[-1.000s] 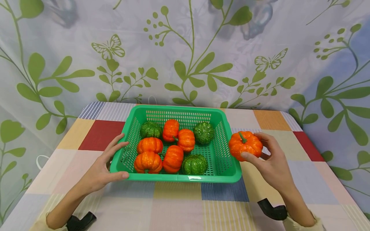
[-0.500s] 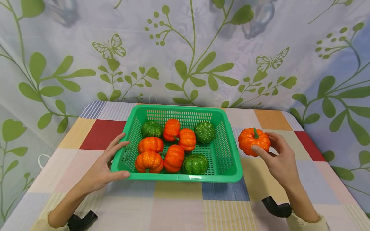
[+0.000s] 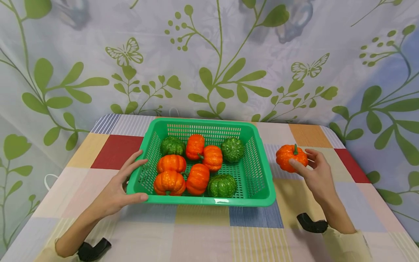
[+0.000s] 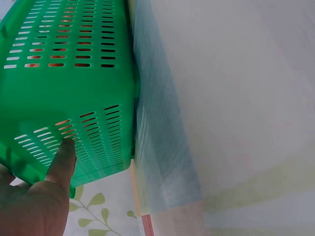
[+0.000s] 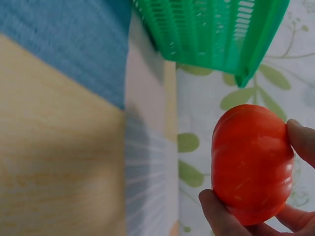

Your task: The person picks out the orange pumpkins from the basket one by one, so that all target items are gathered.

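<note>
My right hand (image 3: 317, 174) holds a small orange pumpkin (image 3: 289, 157) above the table, right of the basket. Its green stem points up in the head view; in the right wrist view thumb and fingers grip the pumpkin (image 5: 252, 162) from either side. At the near left corner of the green plastic basket (image 3: 209, 201), my left hand (image 3: 112, 194) grips the rim, thumb on the front edge and fingers over the left side. In the left wrist view one finger (image 4: 64, 162) lies against the slotted outer wall. Inside the basket sit several orange pumpkins (image 3: 198, 179) and three green ones (image 3: 222, 186).
A patchwork cloth (image 3: 199, 236) covers the table. Behind it hangs a pale curtain (image 3: 209, 43) printed with leaves and butterflies. A thin white cable loop (image 3: 49, 180) shows at the table's left edge. Each wrist carries a black device (image 3: 312, 223).
My right hand has carried the orange pumpkin rightward and slightly back, away from the basket's right rim, and its stem has turned more upright. My left hand stays on the basket.
</note>
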Action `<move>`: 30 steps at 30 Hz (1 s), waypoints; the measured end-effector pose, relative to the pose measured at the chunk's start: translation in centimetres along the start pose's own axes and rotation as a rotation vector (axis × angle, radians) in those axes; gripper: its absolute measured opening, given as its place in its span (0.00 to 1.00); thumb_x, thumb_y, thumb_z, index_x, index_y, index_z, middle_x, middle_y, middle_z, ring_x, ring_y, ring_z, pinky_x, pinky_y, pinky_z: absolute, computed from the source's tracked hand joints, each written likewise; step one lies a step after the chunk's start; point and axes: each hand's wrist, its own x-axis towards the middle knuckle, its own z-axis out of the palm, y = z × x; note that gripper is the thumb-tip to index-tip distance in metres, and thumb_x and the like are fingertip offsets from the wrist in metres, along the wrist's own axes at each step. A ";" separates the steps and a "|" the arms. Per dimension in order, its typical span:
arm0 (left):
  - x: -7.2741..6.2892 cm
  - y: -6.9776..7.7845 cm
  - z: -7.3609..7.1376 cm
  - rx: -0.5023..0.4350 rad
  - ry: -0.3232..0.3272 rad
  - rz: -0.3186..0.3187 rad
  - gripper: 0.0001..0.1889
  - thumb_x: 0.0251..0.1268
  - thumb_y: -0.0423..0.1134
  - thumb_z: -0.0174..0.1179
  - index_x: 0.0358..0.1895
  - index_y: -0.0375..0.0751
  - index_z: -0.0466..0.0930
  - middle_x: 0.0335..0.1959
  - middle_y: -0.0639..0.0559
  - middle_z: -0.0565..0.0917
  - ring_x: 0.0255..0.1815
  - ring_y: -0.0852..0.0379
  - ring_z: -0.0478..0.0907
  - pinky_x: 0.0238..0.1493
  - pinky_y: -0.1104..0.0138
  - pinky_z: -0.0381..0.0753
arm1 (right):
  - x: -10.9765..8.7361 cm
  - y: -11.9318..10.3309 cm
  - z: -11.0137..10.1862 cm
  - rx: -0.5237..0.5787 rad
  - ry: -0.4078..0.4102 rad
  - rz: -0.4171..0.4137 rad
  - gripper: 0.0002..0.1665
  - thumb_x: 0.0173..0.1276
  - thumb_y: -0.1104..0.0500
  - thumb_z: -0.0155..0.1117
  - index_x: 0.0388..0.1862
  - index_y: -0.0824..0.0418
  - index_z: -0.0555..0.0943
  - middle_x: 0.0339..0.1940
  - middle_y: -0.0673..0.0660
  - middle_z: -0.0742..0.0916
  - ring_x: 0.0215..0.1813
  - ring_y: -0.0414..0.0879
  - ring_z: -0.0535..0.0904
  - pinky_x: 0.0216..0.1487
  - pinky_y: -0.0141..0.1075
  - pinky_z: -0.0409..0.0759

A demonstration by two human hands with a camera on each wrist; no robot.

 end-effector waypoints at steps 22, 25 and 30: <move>0.0 0.0 0.0 -0.019 -0.004 -0.004 0.44 0.54 0.27 0.67 0.76 0.39 0.57 0.80 0.56 0.43 0.67 0.53 0.61 0.47 0.65 0.82 | 3.3 3.7 0.9 -0.101 -0.129 0.113 0.45 0.72 0.47 0.61 0.75 0.72 0.58 0.72 0.74 0.65 0.68 0.66 0.62 0.63 0.46 0.71; 0.0 -0.1 0.0 -0.028 -0.006 0.000 0.44 0.54 0.26 0.67 0.76 0.39 0.57 0.80 0.56 0.42 0.67 0.55 0.61 0.47 0.66 0.82 | 3.4 3.6 0.8 -0.103 -0.158 0.119 0.45 0.73 0.47 0.60 0.75 0.73 0.55 0.72 0.76 0.64 0.70 0.68 0.60 0.67 0.61 0.62; 0.0 -0.1 0.0 -0.032 -0.003 0.001 0.44 0.54 0.26 0.67 0.76 0.39 0.57 0.80 0.56 0.43 0.67 0.55 0.61 0.47 0.65 0.82 | 3.5 3.2 0.7 -0.094 -0.182 0.118 0.45 0.74 0.50 0.60 0.75 0.76 0.53 0.72 0.79 0.62 0.72 0.70 0.57 0.68 0.62 0.58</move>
